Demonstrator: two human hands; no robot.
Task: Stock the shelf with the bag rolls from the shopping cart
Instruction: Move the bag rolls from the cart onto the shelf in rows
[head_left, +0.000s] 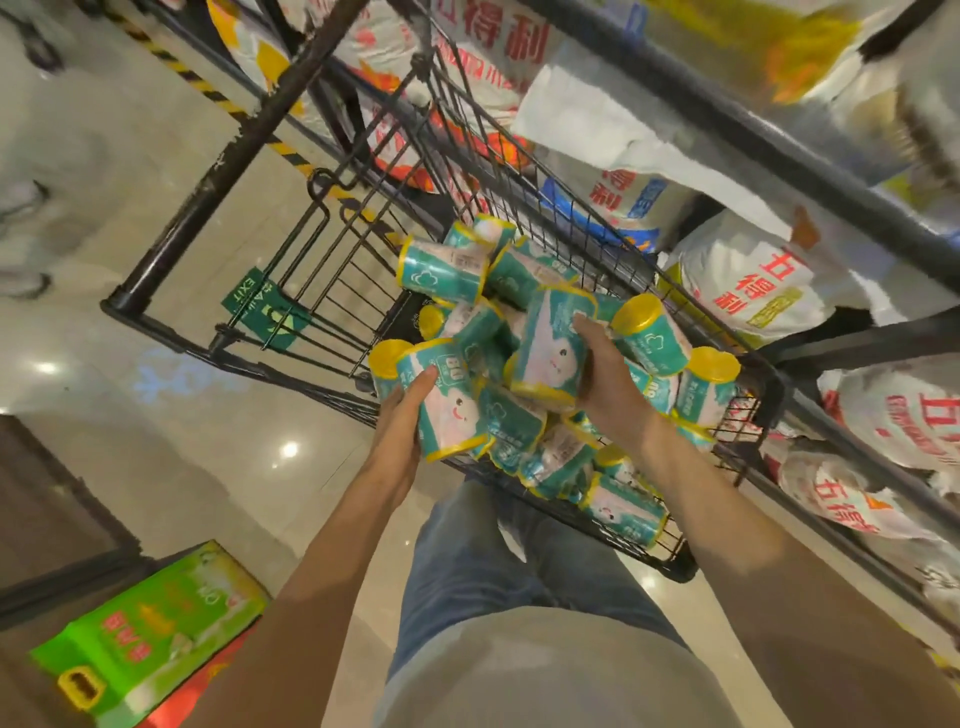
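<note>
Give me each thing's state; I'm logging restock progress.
Left hand: holds one bag roll.
Right hand: holds another roll.
Shopping cart: loaded with rolls.
Shelf: packed with white bags.
Green box: on floor, closed.

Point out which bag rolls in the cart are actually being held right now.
Two: the roll gripped by the left hand at the pile's near-left edge, and the roll held by the right hand mid-pile. The others lie loose in the shopping cart.
</note>
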